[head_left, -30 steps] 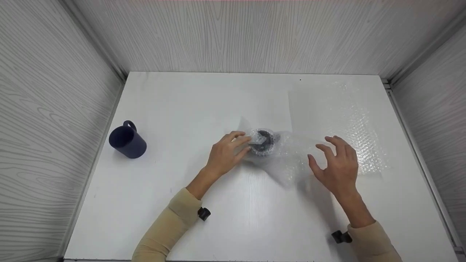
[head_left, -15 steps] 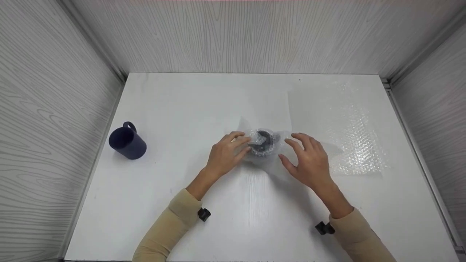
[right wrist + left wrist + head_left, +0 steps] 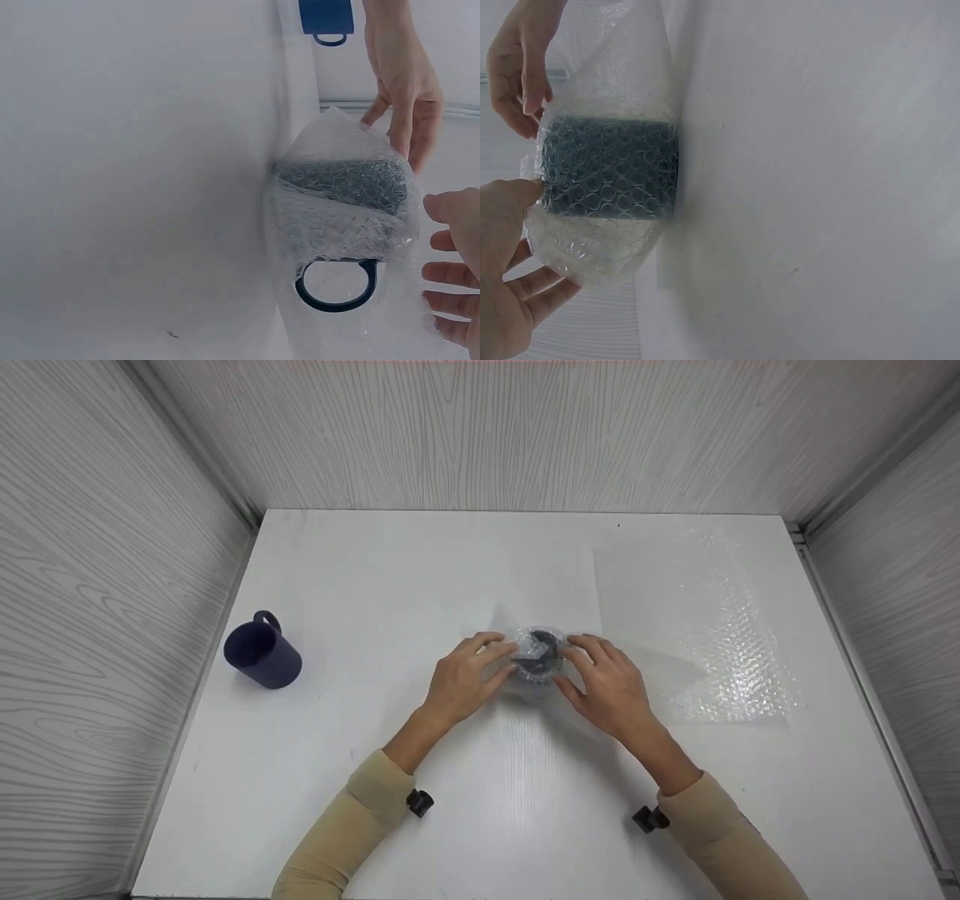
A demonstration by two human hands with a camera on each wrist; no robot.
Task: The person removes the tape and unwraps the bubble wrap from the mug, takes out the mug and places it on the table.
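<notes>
- One wrapped mug point(image 3: 611, 169): probably rigid, breakable.
- Left hand point(image 3: 461, 681) pinches the likely soft, slippery bubble wrap point(image 3: 592, 249); right hand point(image 3: 613, 690) spread, just beside.
- Best held around both sides.

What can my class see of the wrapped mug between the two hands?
The wrapped mug looks dark blue-grey through clear, plastic-looking bubble wrap, which partly folds over its round mouth. It stands upright on the white table, its dark looped handle on the side toward the right hand. The left hand touches the wrap on the opposite side; whether the right hand touches it is unclear.
</notes>
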